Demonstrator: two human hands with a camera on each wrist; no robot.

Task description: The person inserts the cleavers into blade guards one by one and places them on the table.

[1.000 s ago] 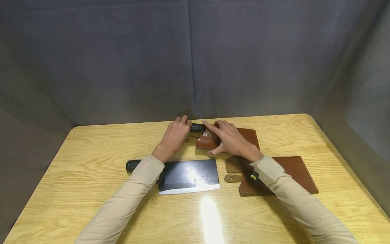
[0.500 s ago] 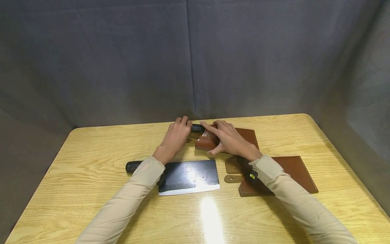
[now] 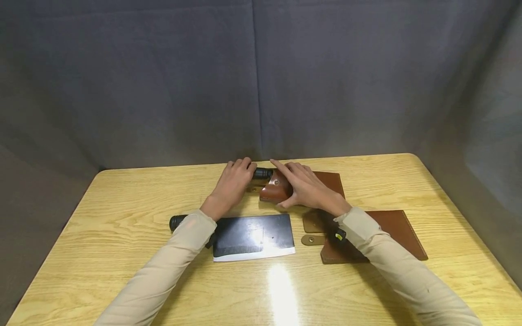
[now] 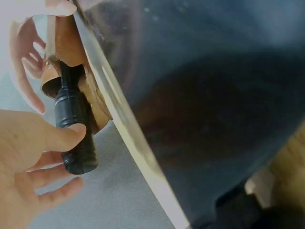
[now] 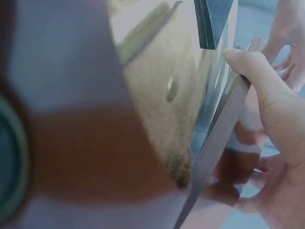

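Note:
At the back of the table, my left hand (image 3: pixel 232 183) holds a cleaver's black handle (image 3: pixel 262 173), thumb on top and fingers below, as the left wrist view shows. That cleaver's blade is hidden inside a brown leather sheath (image 3: pixel 277 190). My right hand (image 3: pixel 307 185) grips the sheath across its width. Its thumb (image 5: pixel 245 64) presses the near edge while the fingers reach over the far side. A bare cleaver (image 3: pixel 253 235) lies beneath my left forearm, black handle to the left, bright edge toward me.
A second brown leather sheath (image 3: pixel 391 231) lies under my right forearm, its snap strap (image 3: pixel 313 240) pointing left. The wooden table (image 3: pixel 134 199) ends at grey cloth (image 3: pixel 171 90) behind and on both sides. The bare blade fills much of the left wrist view.
The sheathed cleaver and both hands have shifted very slightly left. The grips look the same, and the bare cleaver and second sheath stay in place.

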